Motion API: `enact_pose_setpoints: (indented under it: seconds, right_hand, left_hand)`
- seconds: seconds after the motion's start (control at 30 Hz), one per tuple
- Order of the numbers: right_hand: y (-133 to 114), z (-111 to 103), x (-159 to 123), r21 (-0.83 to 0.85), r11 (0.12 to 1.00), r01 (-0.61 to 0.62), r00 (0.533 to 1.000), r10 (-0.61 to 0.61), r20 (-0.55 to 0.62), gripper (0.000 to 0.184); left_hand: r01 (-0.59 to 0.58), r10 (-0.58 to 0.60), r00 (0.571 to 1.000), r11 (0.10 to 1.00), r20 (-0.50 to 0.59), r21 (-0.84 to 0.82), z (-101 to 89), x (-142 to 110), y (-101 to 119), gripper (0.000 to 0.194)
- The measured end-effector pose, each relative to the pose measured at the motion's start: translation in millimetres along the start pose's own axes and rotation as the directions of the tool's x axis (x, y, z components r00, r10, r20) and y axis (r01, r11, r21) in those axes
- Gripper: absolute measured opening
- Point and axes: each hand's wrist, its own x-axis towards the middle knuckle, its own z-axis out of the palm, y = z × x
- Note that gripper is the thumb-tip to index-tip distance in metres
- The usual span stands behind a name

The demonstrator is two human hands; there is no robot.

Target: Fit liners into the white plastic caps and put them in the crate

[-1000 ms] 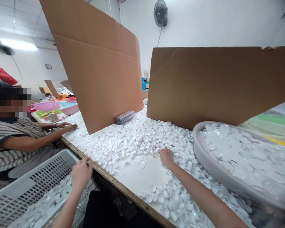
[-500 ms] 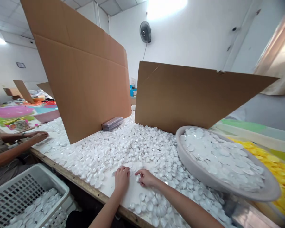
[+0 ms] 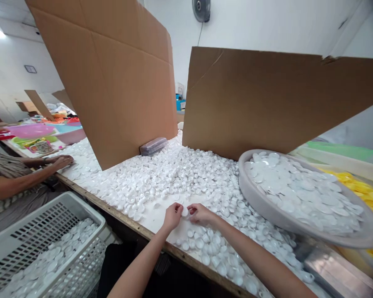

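Observation:
My left hand (image 3: 172, 216) and my right hand (image 3: 199, 213) meet just above the white table top (image 3: 157, 215), fingers curled. Between them they pinch a small white cap (image 3: 184, 212). A deep heap of loose white caps (image 3: 180, 174) covers the table behind and around both hands. More caps (image 3: 211, 248) lie under my right forearm near the table's wooden front edge (image 3: 133, 225).
A grey round basin (image 3: 267, 209) full of flat white discs stands to the right. A white slotted crate (image 3: 46, 236) with caps sits low at the left. Two cardboard sheets (image 3: 118, 82) stand upright behind the heap. A co-worker's arms (image 3: 27, 174) rest on the table at the left.
Both hands have lifted off the table top and closed together on one cap. The view has tilted down slightly.

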Motion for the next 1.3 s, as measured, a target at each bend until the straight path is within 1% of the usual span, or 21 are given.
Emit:
enact_pose_setpoints:
  seconds: [0.07, 0.13, 0.2, 0.23, 0.3, 0.33, 0.37, 0.4, 0.5, 0.57, 0.67, 0.73, 0.8, 0.9, 1.0, 1.07, 1.2, 1.27, 1.3]
  right_hand:
    - [-2.6, -2.7, -0.7, 0.001, 1.000, 0.005, 0.999, -0.006, 0.051, 0.042]
    - [-2.9, -3.6, -1.6, 0.019, 1.000, -0.009, 0.999, 0.008, 0.046, 0.028]
    - [-1.7, -3.1, -2.1, 0.028, 0.997, -0.073, 0.997, 0.072, 0.029, 0.017]
    - [-1.0, -2.5, -2.1, 0.028, 0.993, -0.113, 0.993, 0.113, 0.026, 0.014]
    - [-0.5, -1.0, -1.2, 0.010, 0.984, -0.176, 0.984, 0.176, 0.036, 0.010]
    - [-0.9, -0.3, -0.4, -0.003, 0.982, -0.189, 0.981, 0.189, 0.043, 0.008]
    - [-1.8, 0.3, 0.5, -0.012, 0.981, -0.192, 0.980, 0.192, 0.045, 0.005]
    - [-3.2, 0.7, 1.3, -0.017, 0.981, -0.192, 0.980, 0.193, 0.043, 0.003]
    - [-8.4, 0.7, 2.3, -0.016, 0.979, -0.205, 0.977, 0.205, 0.052, 0.005]
    - [-10.9, -0.6, 2.2, -0.024, 0.975, -0.221, 0.973, 0.223, 0.066, 0.006]
    - [-11.9, -4.1, 4.0, -0.080, 0.964, -0.256, 0.958, 0.263, 0.113, 0.009]
    - [-12.5, -6.7, 7.7, -0.129, 0.948, -0.292, 0.937, 0.311, 0.160, 0.010]
    - [-14.8, -8.8, 12.6, -0.182, 0.928, -0.326, 0.910, 0.360, 0.206, 0.011]
    - [-20.0, -11.0, 19.8, -0.243, 0.911, -0.332, 0.877, 0.393, 0.275, 0.011]
    - [-21.5, -12.6, 24.6, -0.253, 0.914, -0.318, 0.855, 0.392, 0.340, 0.011]
    - [-18.7, -13.1, 25.5, -0.243, 0.917, -0.316, 0.858, 0.386, 0.339, 0.012]
    - [-11.0, -11.0, 19.4, -0.168, 0.939, -0.301, 0.907, 0.337, 0.253, 0.013]
    - [-10.3, -7.7, 13.7, -0.121, 0.956, -0.267, 0.932, 0.288, 0.222, 0.012]
    - [-11.4, -5.7, 10.8, -0.111, 0.963, -0.245, 0.942, 0.263, 0.207, 0.012]
  left_hand:
    - [-0.031, 0.031, 1.000, 0.994, 0.006, 0.107, 9.4, -5.4, 0.5, 0.020]
    - [-0.061, 0.063, 0.998, 0.976, -0.002, 0.208, 16.8, -11.7, 0.1, 0.019]
    - [-0.075, 0.082, 0.997, 0.961, -0.015, 0.265, 20.5, -14.6, 0.0, 0.020]
    - [-0.069, 0.072, 0.997, 0.959, -0.003, 0.274, 20.9, -13.8, 0.5, 0.020]
    - [-0.034, 0.013, 0.997, 0.960, 0.080, 0.277, 19.6, -7.1, 4.1, 0.017]
    - [-0.015, -0.021, 0.992, 0.958, 0.122, 0.287, 18.7, -2.1, 7.3, 0.016]
    - [-0.005, -0.041, 0.989, 0.951, 0.143, 0.310, 18.1, 3.3, 11.3, 0.015]
    - [-0.010, -0.038, 0.991, 0.939, 0.131, 0.345, 18.1, 8.3, 15.6, 0.015]
    - [-0.046, 0.064, 0.998, 0.866, -0.018, 0.498, 22.3, 16.1, 26.6, 0.019]
    - [-0.041, 0.095, 0.993, 0.813, -0.063, 0.580, 26.3, 14.4, 28.9, 0.023]
    - [-0.050, 0.104, 0.994, 0.770, -0.047, 0.636, 28.8, 8.3, 25.7, 0.027]
    - [-0.062, 0.102, 0.995, 0.764, -0.024, 0.643, 28.1, 6.7, 22.5, 0.028]
    - [-0.046, 0.061, 0.998, 0.767, -0.001, 0.641, 27.7, 8.2, 19.9, 0.027]
    - [-0.022, 0.012, 1.000, 0.769, 0.019, 0.638, 29.5, 12.8, 16.6, 0.025]
    - [-0.031, 0.025, 1.000, 0.771, 0.018, 0.636, 32.1, 15.0, 13.8, 0.023]
    - [-0.054, 0.061, 0.998, 0.772, 0.011, 0.633, 31.9, 14.5, 13.1, 0.022]
    - [-0.095, 0.139, 0.990, 0.771, -0.020, 0.630, 27.0, 12.7, 16.9, 0.025]
    - [-0.144, 0.178, 0.984, 0.762, 0.010, 0.632, 25.5, 11.4, 21.4, 0.026]
    - [-0.176, 0.191, 0.981, 0.751, 0.045, 0.636, 25.3, 10.2, 24.2, 0.026]
